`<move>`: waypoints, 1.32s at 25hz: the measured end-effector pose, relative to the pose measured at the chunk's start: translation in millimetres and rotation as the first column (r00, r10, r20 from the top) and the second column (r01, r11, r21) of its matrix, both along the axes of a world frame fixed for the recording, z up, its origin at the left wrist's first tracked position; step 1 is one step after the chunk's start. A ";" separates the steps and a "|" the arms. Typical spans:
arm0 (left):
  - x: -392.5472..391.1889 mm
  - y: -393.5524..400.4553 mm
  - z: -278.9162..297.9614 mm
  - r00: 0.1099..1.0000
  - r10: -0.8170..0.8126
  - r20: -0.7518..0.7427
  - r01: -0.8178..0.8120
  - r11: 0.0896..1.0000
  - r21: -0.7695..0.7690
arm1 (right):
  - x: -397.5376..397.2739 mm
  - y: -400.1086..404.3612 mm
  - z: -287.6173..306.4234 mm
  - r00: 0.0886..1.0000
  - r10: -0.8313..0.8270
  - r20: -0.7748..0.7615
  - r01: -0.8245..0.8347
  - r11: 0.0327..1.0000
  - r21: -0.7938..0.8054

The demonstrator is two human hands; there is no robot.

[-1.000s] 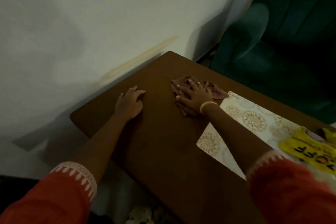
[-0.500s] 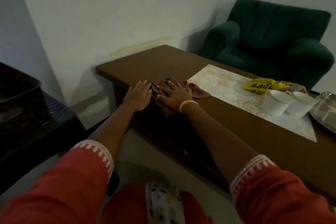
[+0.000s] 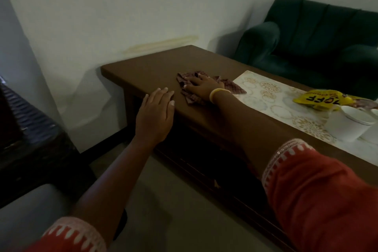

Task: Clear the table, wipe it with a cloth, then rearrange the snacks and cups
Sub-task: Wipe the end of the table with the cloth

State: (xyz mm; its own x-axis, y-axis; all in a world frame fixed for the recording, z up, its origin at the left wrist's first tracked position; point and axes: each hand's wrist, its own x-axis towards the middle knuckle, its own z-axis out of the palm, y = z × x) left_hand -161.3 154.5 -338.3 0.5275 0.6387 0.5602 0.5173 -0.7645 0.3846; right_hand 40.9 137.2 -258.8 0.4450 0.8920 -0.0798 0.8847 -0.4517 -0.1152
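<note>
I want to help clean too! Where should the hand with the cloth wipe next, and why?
Probably slide the right hand and the cloth toward the far corner of the table. The hand presses flat on the cloth in the middle of the bare brown part, and bare wood stretches beyond it toward the wall. The left hand rests at the near edge, steadying.

Yellow snack packet (image 3: 321, 99) — partial "OFF"

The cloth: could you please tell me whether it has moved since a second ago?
Yes. The cloth under the right hand has slid toward the table's near edge, from the runner's far corner toward its near one.
</note>
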 end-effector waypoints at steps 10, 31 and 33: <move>5.3 -14.7 13.5 0.996 0.062 0.067 -0.058 0.996 -0.061 | 0.0 9.3 -7.0 0.999 -0.038 0.002 0.038 0.993 0.115; -222.1 -103.2 392.0 0.991 0.132 0.025 -0.005 0.218 -0.976 | -287.1 -135.2 303.5 -0.310 -0.079 -0.947 0.594 0.762 -0.258; -257.9 -79.8 410.4 0.998 0.061 -0.004 -0.023 0.319 -0.947 | -312.5 -114.4 315.6 -0.339 -0.086 -0.937 0.510 0.820 -0.260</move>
State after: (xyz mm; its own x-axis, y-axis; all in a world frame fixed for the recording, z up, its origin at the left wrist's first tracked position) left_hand -419.2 74.8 72.1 0.4802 0.7656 -0.4281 0.5126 0.1512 0.8452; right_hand -271.7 22.8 56.8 0.2410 0.7380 -0.6303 -0.6216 -0.3814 -0.6842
